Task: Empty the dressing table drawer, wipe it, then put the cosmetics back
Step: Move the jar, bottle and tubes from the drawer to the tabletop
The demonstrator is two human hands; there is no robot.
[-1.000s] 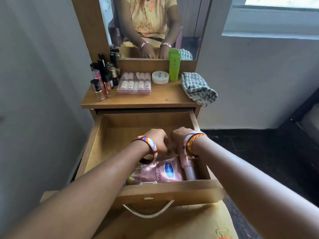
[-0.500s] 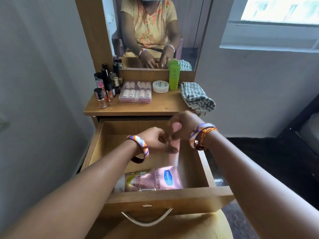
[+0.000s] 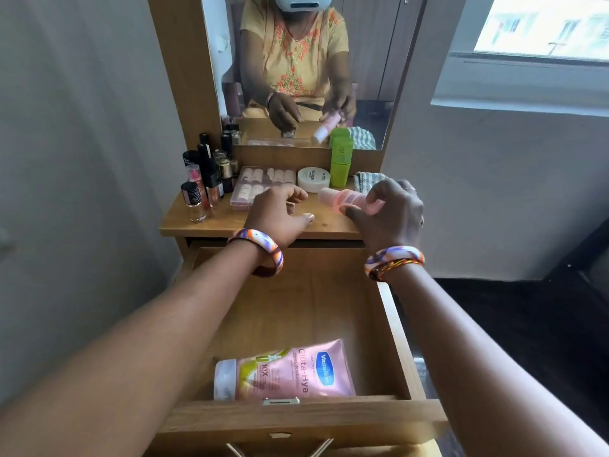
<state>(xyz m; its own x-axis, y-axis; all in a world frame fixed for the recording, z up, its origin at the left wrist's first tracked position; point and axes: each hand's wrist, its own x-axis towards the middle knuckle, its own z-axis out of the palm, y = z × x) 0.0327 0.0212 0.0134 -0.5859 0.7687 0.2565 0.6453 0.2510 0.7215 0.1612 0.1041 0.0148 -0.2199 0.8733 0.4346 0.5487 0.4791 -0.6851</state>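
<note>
Pink bottle (image 3: 349,200): small, translucent pink w/ a paler cap at its left end, lying sideways in the right hand (image 3: 389,214), fingers and thumb curled round it, held just above the counter (image 3: 204,225) near its right front edge, next to the white jar (image 3: 313,179). Left hand (image 3: 280,209) over the counter's front edge, fingers loosely curled, thumb out; can't tell if it holds anything small.

Drawer (image 3: 400,338) pulled open below; only a pink lotion tube (image 3: 286,371) left in it, lying flat along the front wall, white cap to the left, blue oval logo.

Counter also carries a cluster of dark bottles (image 3: 206,179) at the left back corner, a clear box of pale tubes (image 3: 260,186) mid-back, a green bottle (image 3: 341,158) upright by the mirror (image 3: 296,61), and a checked cloth (image 3: 364,178) at the right edge, mostly behind the right hand.

Vs 0.5 s ago: both hands were over the drawer, close together, w/ the pink bottle between them; now they're up at the counter and apart, bottle out of the drawer. Lotion tube hasn't moved.
</note>
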